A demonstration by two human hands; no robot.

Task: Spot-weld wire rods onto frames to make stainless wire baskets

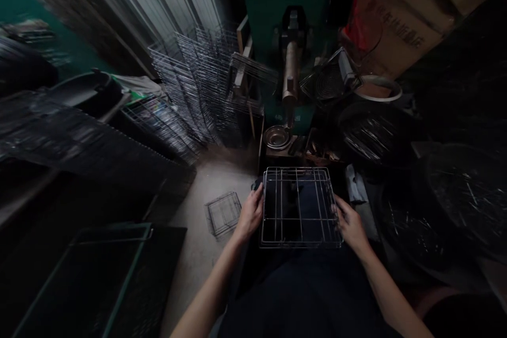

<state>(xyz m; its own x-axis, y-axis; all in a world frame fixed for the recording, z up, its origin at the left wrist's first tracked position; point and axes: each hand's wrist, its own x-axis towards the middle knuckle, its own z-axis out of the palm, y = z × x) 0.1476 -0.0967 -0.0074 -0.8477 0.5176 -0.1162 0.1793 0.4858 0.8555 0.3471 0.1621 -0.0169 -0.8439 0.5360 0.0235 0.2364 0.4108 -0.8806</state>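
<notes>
A square wire rack of thin metal rods is held level in front of my body, over my lap. My left hand grips its left side, thumb on top and fingers partly hidden at the edge. On the opposite side my right hand is closed around the rack's right edge. Beyond the rack stands a green machine with a copper-coloured cylindrical arm pointing toward me. A small round metal bowl sits beneath that arm.
Stacked wire grids lean at the back left. Another wire frame lies on the floor to the left. Dark tubs with metal rods stand on the right, below a cardboard box. A green-edged frame is at lower left.
</notes>
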